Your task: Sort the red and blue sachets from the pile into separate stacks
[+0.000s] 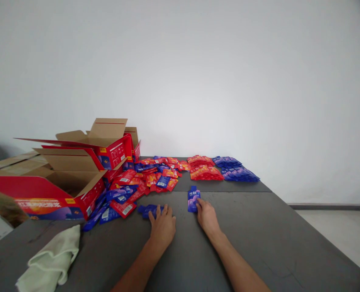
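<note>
My right hand (208,215) pinches the right edge of a blue spouted pouch (192,198), which shows its printed front with pale round shapes and its cap end pointing away from me. To the left, my left hand (163,224) has its curled fingers on the right end of another blue pouch (148,210) at the table surface, partly covering it. Just beyond that hand spreads a loose pile of red and blue pouches (149,181), lying at mixed angles. Farther back on the right are overlapping rows of red pouches (206,173) and blue pouches (239,174).
Open red cartons (88,198) with raised brown flaps stand on the left, against the pile. A crumpled pale green cloth (50,259) lies at the near left of the dark table (253,243). Behind the table rises a white wall (180,81).
</note>
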Demonstrator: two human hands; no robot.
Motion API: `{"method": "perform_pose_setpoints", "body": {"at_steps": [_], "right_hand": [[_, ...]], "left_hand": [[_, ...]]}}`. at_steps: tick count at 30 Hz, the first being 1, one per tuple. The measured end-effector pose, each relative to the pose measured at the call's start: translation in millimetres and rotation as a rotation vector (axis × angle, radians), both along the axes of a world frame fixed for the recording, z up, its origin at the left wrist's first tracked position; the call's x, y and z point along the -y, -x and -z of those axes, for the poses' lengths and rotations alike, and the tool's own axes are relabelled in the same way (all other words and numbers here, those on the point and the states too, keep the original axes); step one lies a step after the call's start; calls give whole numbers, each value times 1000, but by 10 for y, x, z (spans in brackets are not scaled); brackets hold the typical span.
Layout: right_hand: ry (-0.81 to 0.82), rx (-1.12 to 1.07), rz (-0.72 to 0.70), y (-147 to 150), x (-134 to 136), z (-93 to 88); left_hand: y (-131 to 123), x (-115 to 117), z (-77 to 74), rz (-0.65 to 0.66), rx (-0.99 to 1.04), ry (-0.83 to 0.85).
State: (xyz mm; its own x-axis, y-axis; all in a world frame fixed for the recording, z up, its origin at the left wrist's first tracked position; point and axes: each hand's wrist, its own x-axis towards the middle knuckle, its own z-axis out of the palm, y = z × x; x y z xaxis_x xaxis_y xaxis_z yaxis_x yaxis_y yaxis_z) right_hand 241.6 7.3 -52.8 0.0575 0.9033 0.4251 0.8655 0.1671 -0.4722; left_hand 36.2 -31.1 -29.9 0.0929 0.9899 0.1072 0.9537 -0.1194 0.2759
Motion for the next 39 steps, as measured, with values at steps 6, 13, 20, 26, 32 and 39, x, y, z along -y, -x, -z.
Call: {"method": "perform_pose_setpoints", "body": {"at_steps": [6,13,20,26,32,39], "right_hand": [[5,103,82,-32,-55,20],[0,213,42,96,107,-157],[150,279,1,240,272,-299],[187,289,-2,152,237,-289],[185,287,22,119,234,-249],[197,292,19,94,234,-241]], "left_hand": [[14,-46,37,219,113,11],[10,-78,41,382,237,49],[-45,-61,-138,123,214,-102],[-19,-59,-207,-38,101,-61],[-57,-63,-198,52,146,-87],[-27,-96,-370,-34,221,-36]]}}
